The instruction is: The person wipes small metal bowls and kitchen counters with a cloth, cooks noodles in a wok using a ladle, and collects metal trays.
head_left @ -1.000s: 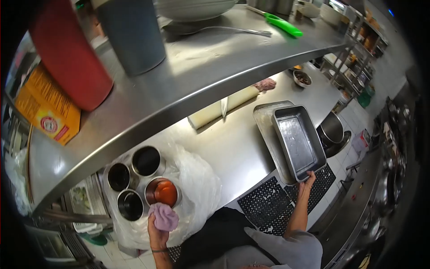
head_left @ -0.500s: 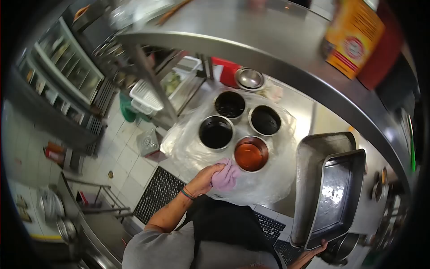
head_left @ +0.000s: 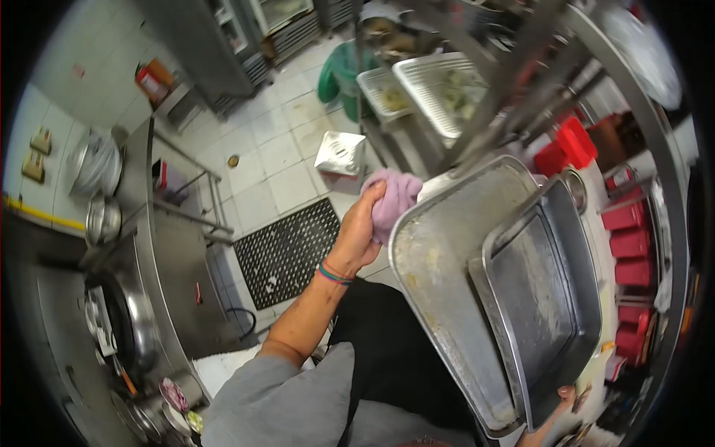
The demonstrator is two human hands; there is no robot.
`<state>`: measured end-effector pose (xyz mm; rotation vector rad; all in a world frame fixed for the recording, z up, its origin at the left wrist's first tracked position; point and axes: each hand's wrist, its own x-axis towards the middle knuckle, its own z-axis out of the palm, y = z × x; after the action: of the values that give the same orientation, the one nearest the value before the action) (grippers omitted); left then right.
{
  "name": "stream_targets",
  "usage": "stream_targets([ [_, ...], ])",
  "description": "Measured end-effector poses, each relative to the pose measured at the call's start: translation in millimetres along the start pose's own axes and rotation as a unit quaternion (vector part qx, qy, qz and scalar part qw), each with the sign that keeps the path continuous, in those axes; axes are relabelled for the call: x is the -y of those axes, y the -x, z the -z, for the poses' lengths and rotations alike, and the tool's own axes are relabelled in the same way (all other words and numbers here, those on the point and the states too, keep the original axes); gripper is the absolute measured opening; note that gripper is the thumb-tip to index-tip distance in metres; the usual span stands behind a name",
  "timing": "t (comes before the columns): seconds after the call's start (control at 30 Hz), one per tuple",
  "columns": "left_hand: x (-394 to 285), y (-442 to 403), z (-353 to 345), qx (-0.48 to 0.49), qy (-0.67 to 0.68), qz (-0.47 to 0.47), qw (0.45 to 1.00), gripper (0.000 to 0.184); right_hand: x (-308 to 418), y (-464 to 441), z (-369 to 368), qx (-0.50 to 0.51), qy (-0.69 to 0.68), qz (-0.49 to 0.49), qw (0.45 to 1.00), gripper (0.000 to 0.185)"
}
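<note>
My left hand (head_left: 359, 232) is closed around a bunched lilac cloth (head_left: 396, 200), beside the upper left rim of a large metal baking pan (head_left: 436, 298). Whether the cloth touches that rim I cannot tell. Inside the large pan, partly overlapping it, rests a smaller, deeper baking pan (head_left: 532, 287). Both are grey and worn, tilted in front of my body. At the lower right, my right hand (head_left: 564, 402) grips the edge of the pans, with most of its fingers hidden behind the metal.
Steel shelving with white perforated trays (head_left: 439, 86) stands ahead. A square metal tin (head_left: 339, 154) and a black rubber mat (head_left: 287, 249) are on the tiled floor. A steel table (head_left: 175, 283) runs along the left. Red containers (head_left: 633, 257) line the right side.
My view has swung left, away from the counter with the round pots on plastic. The pans have come along in my right hand, and the cloth is now beside the large pan.
</note>
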<state>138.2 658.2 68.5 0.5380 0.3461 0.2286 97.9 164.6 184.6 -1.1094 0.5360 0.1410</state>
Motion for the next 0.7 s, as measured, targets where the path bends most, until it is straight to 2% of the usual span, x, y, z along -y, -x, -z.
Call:
stream_targets([
  [0.07,-39.0,9.8,0.3,-0.015,0.024,-0.024,0.999,0.045,-2.2,-9.1,-51.7,0.035,0.04,-0.018,0.998,0.061],
  [0.1,-45.6,3.8,21.5,-0.041,0.037,-0.038,0.998,0.049,-6.2,-14.8,-78.3,0.053,0.058,-0.026,0.997,0.06],
  [0.2,-90.6,3.7,74.1,0.025,0.177,-0.04,0.983,0.052,-28.9,-24.9,-157.7,0.112,0.1,-0.051,0.987,0.058],
  [0.23,-104.9,-2.5,96.5,0.006,0.184,-0.068,0.98,0.054,-39.9,-31.3,-188.9,0.129,0.113,-0.062,0.983,0.057],
  [0.33,-146.2,8.5,150.5,-0.124,0.111,-0.184,0.969,0.053,-77.9,-45.2,-266.2,0.171,0.134,-0.088,0.972,0.055],
  [0.4,-165.7,18.5,200.3,-0.209,0.125,-0.217,0.945,0.047,-100.8,-78.5,-292.0,0.223,0.129,-0.107,0.96,0.051],
  [0.47,-188.7,47.7,228.6,-0.288,0.119,-0.244,0.918,0.044,-121.7,-86.4,-325.8,0.292,0.114,-0.142,0.939,0.056],
  [0.53,-203.6,75.1,264.8,-0.317,0.107,-0.245,0.91,0.044,-146.6,-78.6,-369.8,0.268,0.093,-0.113,0.952,0.055],
  [0.6,-212.7,97.9,295.1,-0.354,0.101,-0.233,0.9,0.043,-169.0,-88.2,-392.2,0.269,0.055,-0.133,0.952,0.054],
  [0.7,-217.1,122.0,309.8,-0.411,0.097,-0.26,0.868,0.043,-195.5,-105.2,-411.8,0.255,0.073,-0.121,0.957,0.051],
])
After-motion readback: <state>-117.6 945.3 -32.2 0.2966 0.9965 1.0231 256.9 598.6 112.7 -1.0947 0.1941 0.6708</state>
